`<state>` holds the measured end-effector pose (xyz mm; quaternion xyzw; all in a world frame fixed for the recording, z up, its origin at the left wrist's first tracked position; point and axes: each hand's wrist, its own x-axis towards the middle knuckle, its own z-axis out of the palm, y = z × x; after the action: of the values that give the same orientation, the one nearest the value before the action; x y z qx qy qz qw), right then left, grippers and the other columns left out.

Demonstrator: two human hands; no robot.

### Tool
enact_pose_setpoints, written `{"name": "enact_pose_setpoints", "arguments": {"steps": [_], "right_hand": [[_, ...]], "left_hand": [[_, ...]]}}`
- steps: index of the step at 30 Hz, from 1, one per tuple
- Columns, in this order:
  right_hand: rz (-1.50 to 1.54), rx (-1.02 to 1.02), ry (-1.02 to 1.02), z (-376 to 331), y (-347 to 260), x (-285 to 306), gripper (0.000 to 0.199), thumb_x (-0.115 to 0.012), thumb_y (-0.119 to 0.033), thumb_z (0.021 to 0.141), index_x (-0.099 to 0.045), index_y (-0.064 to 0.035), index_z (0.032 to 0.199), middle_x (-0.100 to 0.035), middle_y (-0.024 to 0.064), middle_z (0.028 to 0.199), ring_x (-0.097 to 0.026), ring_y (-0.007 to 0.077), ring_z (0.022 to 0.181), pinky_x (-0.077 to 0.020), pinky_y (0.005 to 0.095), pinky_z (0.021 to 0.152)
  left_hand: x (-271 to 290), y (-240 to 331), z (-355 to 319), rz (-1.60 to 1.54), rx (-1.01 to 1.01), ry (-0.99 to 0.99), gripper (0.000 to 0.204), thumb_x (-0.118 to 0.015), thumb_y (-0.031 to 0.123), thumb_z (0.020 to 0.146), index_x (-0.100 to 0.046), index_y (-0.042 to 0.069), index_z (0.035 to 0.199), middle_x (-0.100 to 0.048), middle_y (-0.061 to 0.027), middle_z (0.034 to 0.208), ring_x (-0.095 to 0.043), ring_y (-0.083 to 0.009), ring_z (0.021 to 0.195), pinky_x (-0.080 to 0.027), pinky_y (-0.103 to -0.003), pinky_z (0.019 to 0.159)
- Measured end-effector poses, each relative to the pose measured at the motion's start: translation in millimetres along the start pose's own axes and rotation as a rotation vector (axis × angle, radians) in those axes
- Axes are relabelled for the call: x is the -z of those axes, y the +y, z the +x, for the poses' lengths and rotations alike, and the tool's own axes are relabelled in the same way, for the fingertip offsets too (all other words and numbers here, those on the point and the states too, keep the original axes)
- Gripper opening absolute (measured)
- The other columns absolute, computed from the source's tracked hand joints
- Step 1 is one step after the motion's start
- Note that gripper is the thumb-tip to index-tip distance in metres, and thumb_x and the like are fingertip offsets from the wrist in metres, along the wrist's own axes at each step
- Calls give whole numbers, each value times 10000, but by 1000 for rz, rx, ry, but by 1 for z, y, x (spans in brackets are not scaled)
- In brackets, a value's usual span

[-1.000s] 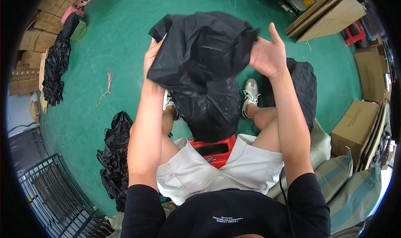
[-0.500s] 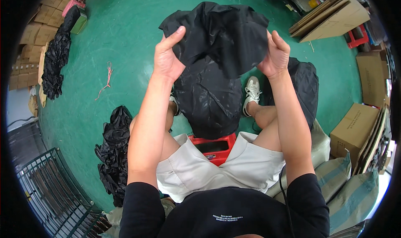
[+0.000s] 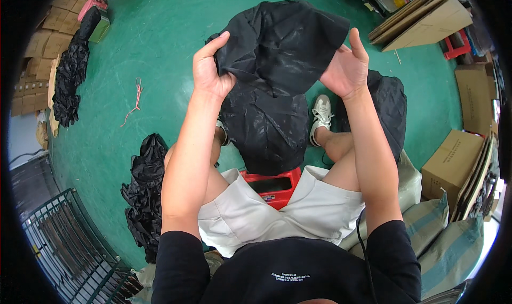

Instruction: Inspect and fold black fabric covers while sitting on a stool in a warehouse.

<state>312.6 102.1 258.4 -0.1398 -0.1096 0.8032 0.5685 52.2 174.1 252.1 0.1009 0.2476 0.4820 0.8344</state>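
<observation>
Two bare hands hold one black garment (image 3: 282, 48) up in front of a seated person. The left hand (image 3: 210, 72) has its fingers (image 3: 216, 41) curled shut over the cloth's left edge, thumb pressing from below. The right hand (image 3: 346, 69) is more open: its fingers (image 3: 356, 40) are straight and spread, the palm laid against the cloth's right side, so its hold looks like a light press, not a pinch.

Nearest the body, below the wrists, a red plastic stool (image 3: 272, 184) shows between the legs. Just under the fingers hangs or rests a second mass of black fabric (image 3: 266, 128); whether it is the same piece or a separate one cannot be told. A white sneaker (image 3: 321, 114) sits below the right palm, touching that fabric.

The likely slip, as I judge it: with the right fingers flat, the cloth could slide off that side and drop onto the dark mass below, where black on black would make it hard to sort out. A tug from the left alone would do it.

Left of the left fingers, well apart, a crumpled black heap (image 3: 144, 197) lies on the green floor (image 3: 160, 53), with a wire rack (image 3: 64, 240) beyond the elbow. Right of the right fingers stand cardboard boxes (image 3: 453, 160) and stuffed sacks (image 3: 442, 240). Beyond the fingertips the floor runs open, with a pink string (image 3: 133, 98) and another dark pile (image 3: 69, 80) to the far left, flat cardboard sheets (image 3: 421, 18) to the far right.
</observation>
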Motion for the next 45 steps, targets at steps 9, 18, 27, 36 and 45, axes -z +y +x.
{"name": "enact_pose_setpoints", "arguments": {"steps": [9, 18, 27, 36, 45], "right_hand": [[-277, 146, 533, 17, 15, 3, 201, -582, -39, 911, -633, 51, 1083, -670, 155, 1123, -674, 247, 972, -543, 368, 905], [-278, 151, 466, 20, 15, 4, 203, -591, -104, 923, -641, 39, 1057, -692, 147, 1062, -674, 240, 965, -531, 375, 914], [-181, 139, 562, 82, 25, 0, 242, -538, -98, 952, -600, 59, 1126, -664, 160, 1139, -651, 263, 1034, -515, 382, 945], [-186, 359, 35, 91, 30, -14, 274, -555, -60, 932, -566, 16, 1196, -644, 132, 1179, -642, 274, 1060, -517, 427, 947], [-778, -61, 857, 78, 87, 98, 280, -639, -96, 879, -568, 37, 1114, -641, 136, 1016, -646, 274, 805, -514, 433, 620]], "left_hand": [[11, -11, 12, 157, 28, 150, 107, -599, -2, 872, -612, -37, 972, -681, -137, 970, -689, -240, 879, -584, -339, 828], [8, -13, 11, 241, 24, 201, 55, -648, 19, 856, -620, 6, 902, -654, -67, 892, -644, -171, 764, -557, -292, 704], [15, -2, 60, 258, -104, 298, 128, -633, -53, 842, -581, 53, 890, -608, -56, 842, -595, -172, 761, -510, -333, 695], [-3, 28, 46, 230, -453, -81, 417, -551, -75, 871, -537, 31, 1274, -621, -110, 1213, -598, -276, 1113, -482, -435, 968], [92, -46, 55, 515, 40, 570, 208, -613, -22, 869, -581, -17, 1074, -623, -125, 1055, -621, -279, 919, -534, -422, 780]]}}
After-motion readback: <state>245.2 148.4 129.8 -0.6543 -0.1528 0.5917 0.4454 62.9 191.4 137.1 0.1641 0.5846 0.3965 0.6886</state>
